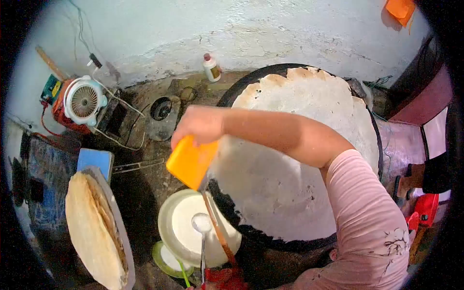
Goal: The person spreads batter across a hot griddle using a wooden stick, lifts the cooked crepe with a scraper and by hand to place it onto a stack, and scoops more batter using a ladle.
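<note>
My right hand (198, 124) is closed on a flat yellow-orange scraper (192, 163) and reaches across the large round griddle (241, 231). A wide, thin pale sheet of batter (275, 188) covers most of the griddle, its far edge browned and ragged. Below the scraper stands a bowl (165, 232) of white batter. A metal ladle (201, 223) is in the bowl, and a wooden stick (220, 234) leans across its rim. My left hand does not show; the ladle's handle runs off the bottom edge.
A stack of folded flatbreads (92, 227) lies at the left, near a blue box (95, 160). A small green bowl (162, 263) sits by the batter bowl. A white fan (84, 101), cables and a white bottle (211, 67) are along the wall. A red item (426, 209) lies at the right.
</note>
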### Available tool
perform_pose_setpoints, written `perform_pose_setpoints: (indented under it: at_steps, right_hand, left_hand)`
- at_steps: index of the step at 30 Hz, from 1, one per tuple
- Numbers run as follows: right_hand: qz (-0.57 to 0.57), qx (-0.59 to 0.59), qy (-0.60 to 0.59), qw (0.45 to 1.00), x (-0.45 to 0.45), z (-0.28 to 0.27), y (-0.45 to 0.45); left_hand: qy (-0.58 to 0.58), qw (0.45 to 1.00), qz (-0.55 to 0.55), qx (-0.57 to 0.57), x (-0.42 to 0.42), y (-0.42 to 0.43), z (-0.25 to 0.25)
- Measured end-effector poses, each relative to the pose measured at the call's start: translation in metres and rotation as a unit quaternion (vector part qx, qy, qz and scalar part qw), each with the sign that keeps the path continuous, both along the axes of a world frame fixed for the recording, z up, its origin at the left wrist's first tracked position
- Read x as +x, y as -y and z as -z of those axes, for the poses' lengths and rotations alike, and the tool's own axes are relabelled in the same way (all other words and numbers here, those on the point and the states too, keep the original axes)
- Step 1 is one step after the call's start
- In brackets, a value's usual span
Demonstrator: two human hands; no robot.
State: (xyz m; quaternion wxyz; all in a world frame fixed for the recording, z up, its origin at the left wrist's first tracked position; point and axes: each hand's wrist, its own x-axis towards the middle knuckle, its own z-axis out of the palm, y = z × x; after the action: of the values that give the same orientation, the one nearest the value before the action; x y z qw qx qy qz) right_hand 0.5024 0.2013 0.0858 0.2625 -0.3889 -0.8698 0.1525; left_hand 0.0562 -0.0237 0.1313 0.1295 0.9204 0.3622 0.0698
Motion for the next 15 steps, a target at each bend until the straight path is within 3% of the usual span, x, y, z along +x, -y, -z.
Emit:
perform_pose_setpoints:
  at_steps: [1,4,5,7,8,9,10,12,13,14,15]
  right_hand:
    - [-0.027,0.003,0.023,0.999,-0.025,-0.006,0.009]
    - [-0.073,0.103,0.063,0.99,-0.09,-0.019,0.058]
    - [-0.072,0.103,0.066,0.99,-0.094,-0.033,0.077]
    - [0.038,0.146,0.133,0.979,-0.095,-0.059,0.122]
    - [0.126,0.194,0.093,0.969,-0.084,-0.056,0.138]
    - [0.216,0.24,0.053,0.945,-0.064,-0.051,0.155]
    - [0.307,0.125,0.043,0.943,-0.036,-0.053,0.178]
    - [0.568,0.031,0.049,0.821,0.012,-0.062,0.24]
    - [0.678,0.007,0.031,0.734,0.041,-0.06,0.273]
    - [0.734,-0.006,-0.003,0.679,0.069,-0.067,0.313]
    - [0.771,0.032,-0.03,0.635,0.119,-0.04,0.362]
  left_hand:
    - [0.01,0.998,0.052,0.024,-0.012,-0.004,0.006]
    - [0.077,0.996,0.037,0.011,-0.026,0.006,0.014]
    - [0.067,0.993,0.097,0.024,-0.037,0.005,0.015]
    - [0.072,0.995,0.064,0.013,-0.034,0.016,0.003]
    - [0.072,0.997,0.032,0.0,-0.034,0.022,-0.004]
    - [0.125,0.989,0.079,0.025,-0.054,0.022,0.013]
    - [0.13,0.987,0.09,0.024,-0.053,0.029,0.009]
    - [0.186,0.979,-0.048,-0.075,-0.046,0.045,-0.002]
    - [0.148,0.988,-0.029,-0.02,-0.043,0.043,-0.008]
    - [0.151,0.988,-0.014,-0.025,-0.046,0.045,-0.01]
    - [0.16,0.987,-0.017,-0.025,-0.051,0.049,-0.009]
